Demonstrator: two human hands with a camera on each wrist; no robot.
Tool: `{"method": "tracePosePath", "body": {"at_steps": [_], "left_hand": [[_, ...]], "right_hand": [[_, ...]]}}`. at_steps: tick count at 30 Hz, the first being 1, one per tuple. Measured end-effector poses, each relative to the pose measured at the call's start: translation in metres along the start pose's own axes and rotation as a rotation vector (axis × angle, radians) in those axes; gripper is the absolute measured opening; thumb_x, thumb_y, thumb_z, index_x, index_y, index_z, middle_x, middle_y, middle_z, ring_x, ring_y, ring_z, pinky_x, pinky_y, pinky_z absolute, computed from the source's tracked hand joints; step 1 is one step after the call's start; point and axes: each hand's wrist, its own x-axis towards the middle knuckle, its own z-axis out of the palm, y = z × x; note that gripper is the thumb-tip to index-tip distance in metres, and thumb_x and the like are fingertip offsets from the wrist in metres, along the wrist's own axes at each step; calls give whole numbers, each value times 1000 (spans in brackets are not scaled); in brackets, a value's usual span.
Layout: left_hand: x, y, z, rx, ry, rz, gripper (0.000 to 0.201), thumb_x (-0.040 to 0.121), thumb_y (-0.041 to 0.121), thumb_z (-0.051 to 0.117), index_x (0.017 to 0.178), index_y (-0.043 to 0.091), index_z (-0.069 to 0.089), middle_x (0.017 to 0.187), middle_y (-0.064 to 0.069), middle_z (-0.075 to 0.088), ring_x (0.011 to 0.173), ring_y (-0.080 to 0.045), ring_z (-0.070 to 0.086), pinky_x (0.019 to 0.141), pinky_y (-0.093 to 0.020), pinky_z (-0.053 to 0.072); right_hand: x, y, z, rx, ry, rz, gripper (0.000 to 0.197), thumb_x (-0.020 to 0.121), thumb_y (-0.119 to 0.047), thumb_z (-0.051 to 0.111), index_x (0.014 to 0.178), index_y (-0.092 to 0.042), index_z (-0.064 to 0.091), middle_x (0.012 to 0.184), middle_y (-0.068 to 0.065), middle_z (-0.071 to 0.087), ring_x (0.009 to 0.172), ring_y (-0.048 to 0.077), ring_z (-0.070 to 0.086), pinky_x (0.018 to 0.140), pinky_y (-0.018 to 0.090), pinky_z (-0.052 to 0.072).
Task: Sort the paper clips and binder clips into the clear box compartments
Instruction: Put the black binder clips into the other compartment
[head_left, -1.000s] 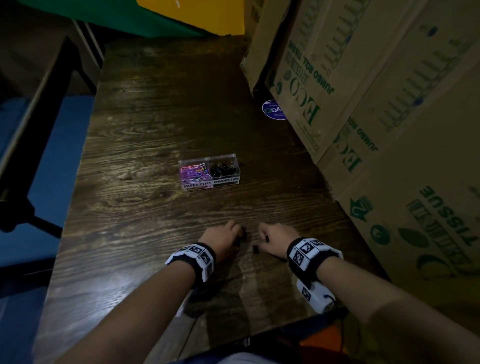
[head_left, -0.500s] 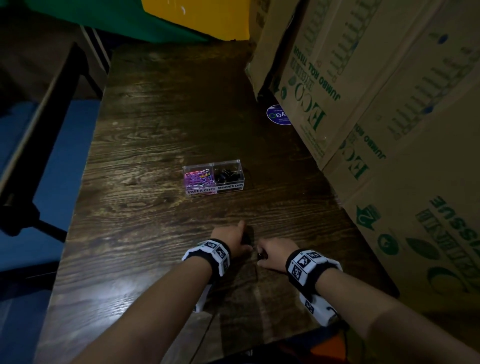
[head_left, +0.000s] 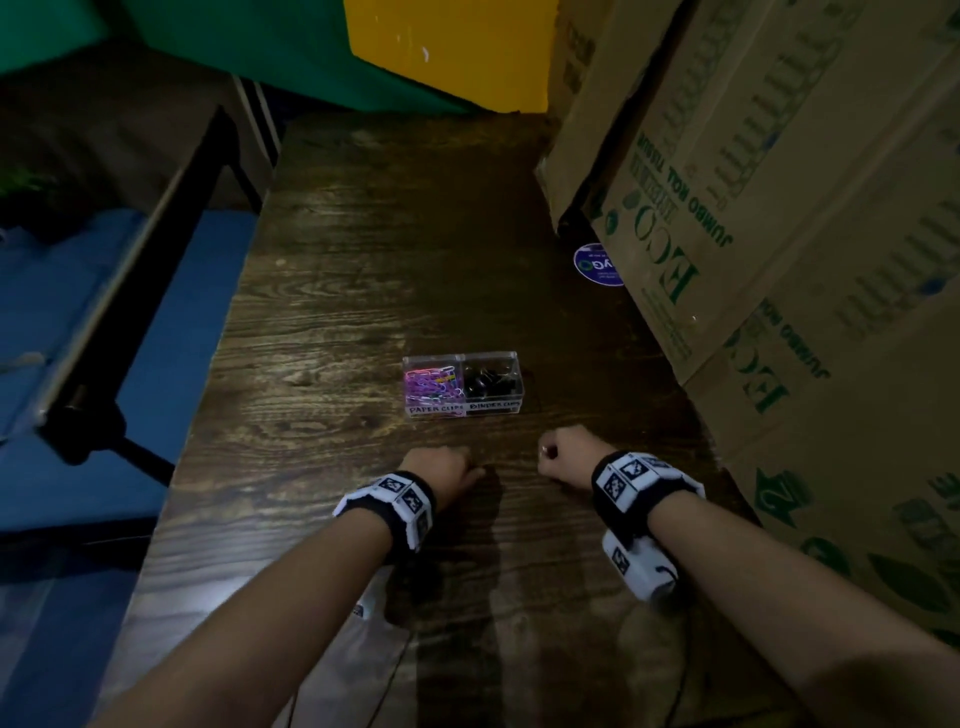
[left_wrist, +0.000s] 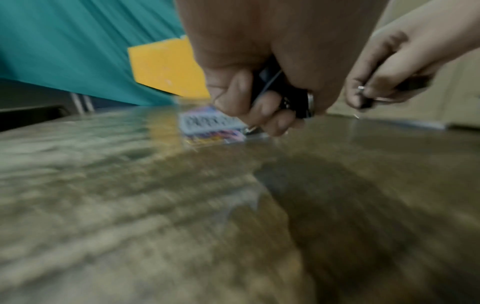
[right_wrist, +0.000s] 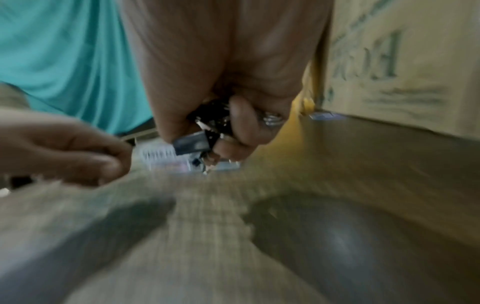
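Both hands curl into fists around black binder clips. In the left wrist view, the left hand (left_wrist: 259, 67) grips a black binder clip (left_wrist: 291, 96) between curled fingers and palm, low over the wooden table (head_left: 363, 270). In the right wrist view, the right hand (right_wrist: 223, 67) clutches a bunch of black binder clips (right_wrist: 207, 127); blur makes the number impossible to tell, though one clip body (right_wrist: 192, 143) pokes out below the fingers. From the head view, the two fists sit near each other at the near part of the table, apart from the box. One clear box (head_left: 461, 384) stands just beyond them, split into two compartments. Its left compartment, labelled PAPER CLIPS, holds a heap of pink, purple and other coloured paper clips (head_left: 434, 382). Its right compartment, labelled BINDER CLIPS, holds several black binder clips (head_left: 488, 383). Each wrist wears one black-and-white patterned band. Stacked cardboard cartons (head_left: 779, 218) stand along the table's right side, with one round blue sticker (head_left: 597, 265) at their foot
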Motion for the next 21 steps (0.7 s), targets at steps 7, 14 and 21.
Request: {"method": "tracePosePath", "body": {"at_steps": [7, 14, 21], "left_hand": [[12, -47, -43, -157, 40, -112, 41, 101, 40, 34, 127, 10, 46, 123, -16, 62, 113, -31, 59, 92, -38, 46], [35, -71, -54, -338, 5, -65, 35, 100, 29, 43, 125, 5, 50, 124, -19, 60, 112, -31, 59, 90, -32, 45], [62, -59, -72, -336, 98, 64, 25, 96, 20, 53, 117, 8, 59, 118, -11, 64, 107, -28, 61, 84, -27, 44]], "right_hand": [[63, -64, -58, -96, 392, -215, 22, 95, -19, 47, 108, -7, 60, 113, 13, 55, 101, 29, 58, 84, 37, 49], [111, -71, -45, -253, 288, -310, 32, 93, -27, 54, 121, -12, 53, 123, 10, 50, 120, 26, 46, 96, 36, 43], [94, -47, -59, -15, 299, -313, 26, 95, -26, 48, 112, -10, 59, 113, 10, 58, 105, 25, 56, 81, 30, 42]]}}
